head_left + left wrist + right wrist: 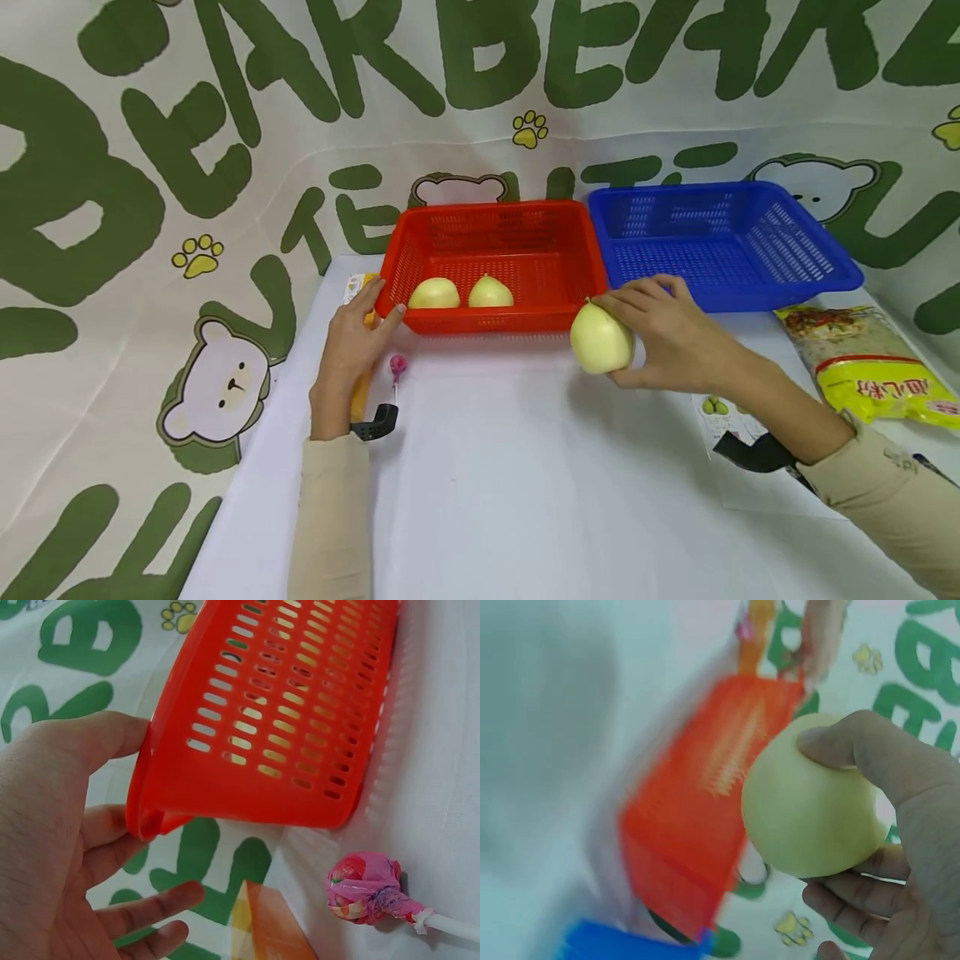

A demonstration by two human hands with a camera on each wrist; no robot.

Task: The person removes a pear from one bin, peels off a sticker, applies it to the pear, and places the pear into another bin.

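My right hand [660,333] grips a pale yellow round fruit [600,337] just in front of the red basket's [487,320] right front corner, a little above the white table. The right wrist view shows thumb and fingers [855,746] curled round that fruit [802,802], with the red basket [697,825] blurred behind. Two more such fruits [433,293] [491,292] lie inside the red basket. My left hand [352,333] rests at the basket's left front corner, its thumb [97,739] against the wall [285,712] and its fingers spread loosely beneath.
An empty blue basket [720,242] stands to the right of the red one. A pink-wrapped lollipop [397,367] [365,887] and an orange packet [274,926] lie by my left hand. A yellow food bag [870,367] and a printed card [716,407] lie at the right.
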